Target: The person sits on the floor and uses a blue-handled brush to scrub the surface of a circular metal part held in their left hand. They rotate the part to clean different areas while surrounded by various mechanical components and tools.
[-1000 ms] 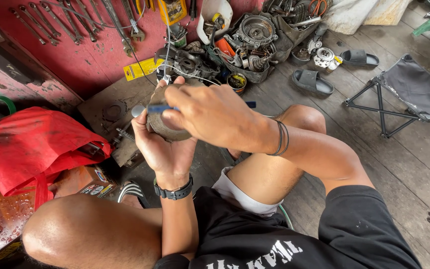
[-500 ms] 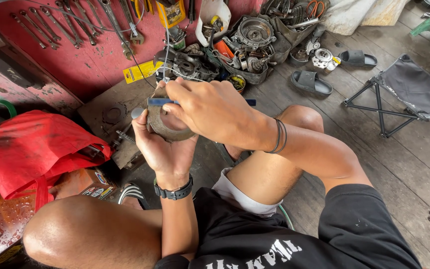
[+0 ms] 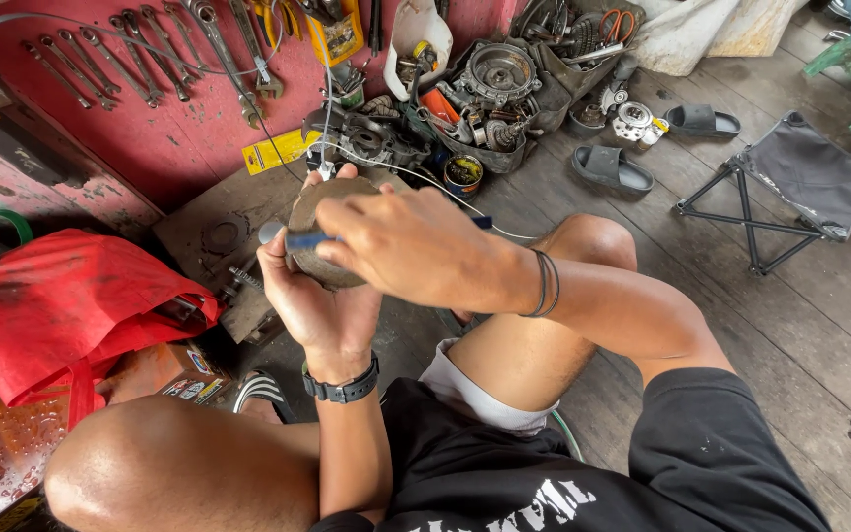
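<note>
Hands meet in front of your chest, above your bent knees. Your left hand [image 3: 319, 296] cups a round, brownish metal part [image 3: 322, 236] from below, its grip closed around the rim with the thumb up at the top edge. Your right hand [image 3: 416, 246] comes over from the right, its grip pinched shut on a thin blue tool [image 3: 305, 240] that lies flat across the face of the part; a dark end of it shows past your knuckles. A red bag [image 3: 71, 296] lies to your left. Wrenches [image 3: 120, 54] hang on the red wall [image 3: 164, 123] ahead, beside a heap of engine parts [image 3: 490, 84]. Two grey sandals [image 3: 611, 166] and a folding stool [image 3: 810, 182] stand on the plank floor [image 3: 819, 325] to your right.
</note>
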